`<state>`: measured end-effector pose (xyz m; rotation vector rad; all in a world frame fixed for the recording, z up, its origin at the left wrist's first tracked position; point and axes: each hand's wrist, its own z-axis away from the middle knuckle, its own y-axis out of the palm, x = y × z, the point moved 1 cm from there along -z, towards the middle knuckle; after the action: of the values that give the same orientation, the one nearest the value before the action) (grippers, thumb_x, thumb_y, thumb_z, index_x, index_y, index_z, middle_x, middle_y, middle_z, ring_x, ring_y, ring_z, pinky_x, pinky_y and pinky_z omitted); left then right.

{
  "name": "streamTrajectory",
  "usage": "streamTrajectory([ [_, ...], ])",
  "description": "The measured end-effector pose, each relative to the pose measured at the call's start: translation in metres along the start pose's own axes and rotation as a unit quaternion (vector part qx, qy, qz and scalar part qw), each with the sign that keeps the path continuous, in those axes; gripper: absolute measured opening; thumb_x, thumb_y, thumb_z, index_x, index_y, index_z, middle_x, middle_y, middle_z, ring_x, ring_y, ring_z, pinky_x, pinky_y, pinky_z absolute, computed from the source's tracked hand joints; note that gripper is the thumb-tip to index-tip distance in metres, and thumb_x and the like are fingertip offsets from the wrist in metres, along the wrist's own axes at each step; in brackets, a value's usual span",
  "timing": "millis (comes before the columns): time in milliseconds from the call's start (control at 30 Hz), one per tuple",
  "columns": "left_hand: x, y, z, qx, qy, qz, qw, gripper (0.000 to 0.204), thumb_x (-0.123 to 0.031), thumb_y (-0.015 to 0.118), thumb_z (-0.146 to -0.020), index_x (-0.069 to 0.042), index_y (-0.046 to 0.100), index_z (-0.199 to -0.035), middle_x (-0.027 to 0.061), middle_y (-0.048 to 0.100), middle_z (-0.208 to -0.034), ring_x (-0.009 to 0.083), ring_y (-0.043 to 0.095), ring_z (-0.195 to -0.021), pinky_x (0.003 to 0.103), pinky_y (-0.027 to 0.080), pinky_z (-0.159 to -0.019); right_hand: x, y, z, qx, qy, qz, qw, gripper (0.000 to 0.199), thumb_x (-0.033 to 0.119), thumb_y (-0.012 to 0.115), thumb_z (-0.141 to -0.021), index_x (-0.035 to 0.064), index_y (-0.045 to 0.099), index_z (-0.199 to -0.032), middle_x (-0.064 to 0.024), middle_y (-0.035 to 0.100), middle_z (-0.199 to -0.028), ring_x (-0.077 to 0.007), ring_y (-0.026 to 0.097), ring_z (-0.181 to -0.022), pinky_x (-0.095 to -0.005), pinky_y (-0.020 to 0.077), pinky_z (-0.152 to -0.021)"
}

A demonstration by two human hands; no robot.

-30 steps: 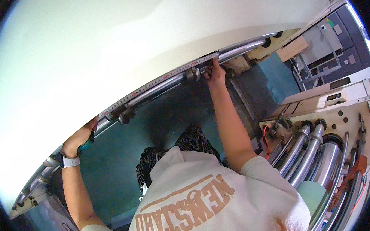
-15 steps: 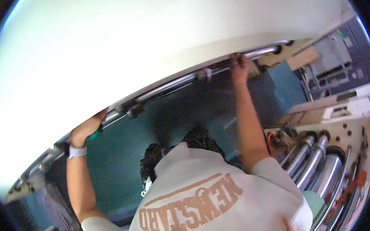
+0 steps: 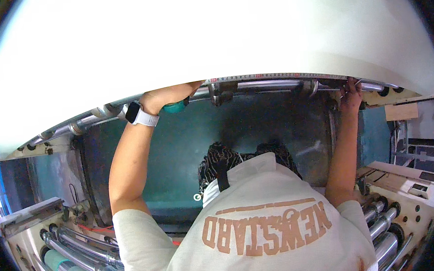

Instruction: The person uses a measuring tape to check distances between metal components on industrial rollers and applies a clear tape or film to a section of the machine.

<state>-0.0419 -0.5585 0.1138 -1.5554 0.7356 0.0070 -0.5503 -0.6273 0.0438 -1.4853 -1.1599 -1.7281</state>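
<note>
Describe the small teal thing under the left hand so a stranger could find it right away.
Start at the big white roll filling the top of the view, then drop to the metal bar along its lower edge. Follow the bar to the left hand, the one above a white watch. The teal tool pokes out beneath it, the only bright teal piece on that grey bar.
</note>
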Motion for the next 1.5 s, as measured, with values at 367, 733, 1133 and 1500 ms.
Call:
streamTrajectory([
  [367, -0.001, -0.002, -0.001, 0.026, -0.03, 0.027, 0.999, 0.034, -0.028, 0.048, -0.091, -0.003, 0.057, -0.069, 0.004, 0.048, -0.052, 0.0157, 0.047, -0.049, 0.032, 0.04, -0.052, -0.004, -0.024, -0.015, 0.038, 0.025, 0.041, 0.998, 0.028, 0.02, 0.066, -0.081, 0.0064, 0.057, -0.104, -0.0027, 0.06, -0.083, -0.0119, 0.053, -0.062, -0.0238, 0.0402, -0.049],
  [733, 0.001, -0.002, 0.001, 0.018, -0.029, 0.034, 0.999, 0.032, -0.028, 0.05, -0.09, -0.004, 0.057, -0.069, 0.0045, 0.05, -0.053, 0.0163, 0.047, -0.05, 0.032, 0.041, -0.053, 0.005, 0.005, 0.009, 0.015, 0.015, -0.023, 0.999, 0.023, 0.018, 0.067, -0.081, 0.0078, 0.058, -0.099, -0.0035, 0.062, -0.083, -0.0149, 0.057, -0.065, -0.0254, 0.0439, -0.051],
  [1133, 0.005, 0.0, 0.001, -0.049, 0.035, -0.02, 0.998, 0.031, -0.028, 0.051, -0.09, -0.004, 0.059, -0.072, 0.0052, 0.052, -0.053, 0.0162, 0.048, -0.05, 0.032, 0.042, -0.053, 0.007, 0.012, 0.016, -0.027, 0.032, 0.006, 0.999, 0.024, 0.023, 0.065, -0.082, 0.0097, 0.057, -0.1, -0.0048, 0.062, -0.083, -0.0158, 0.057, -0.064, -0.0248, 0.0375, -0.043],
  [1500, 0.005, 0.001, 0.0, 0.018, -0.029, 0.074, 0.997, 0.025, -0.025, 0.05, -0.09, -0.003, 0.058, -0.083, 0.0039, 0.051, -0.057, 0.014, 0.047, -0.053, 0.03, 0.041, -0.052, -0.001, -0.002, 0.004, 0.016, 0.017, 0.012, 1.0, 0.027, 0.022, 0.065, -0.082, 0.0098, 0.058, -0.106, -0.0039, 0.063, -0.083, -0.0129, 0.057, -0.061, -0.0214, 0.0364, -0.042],
])
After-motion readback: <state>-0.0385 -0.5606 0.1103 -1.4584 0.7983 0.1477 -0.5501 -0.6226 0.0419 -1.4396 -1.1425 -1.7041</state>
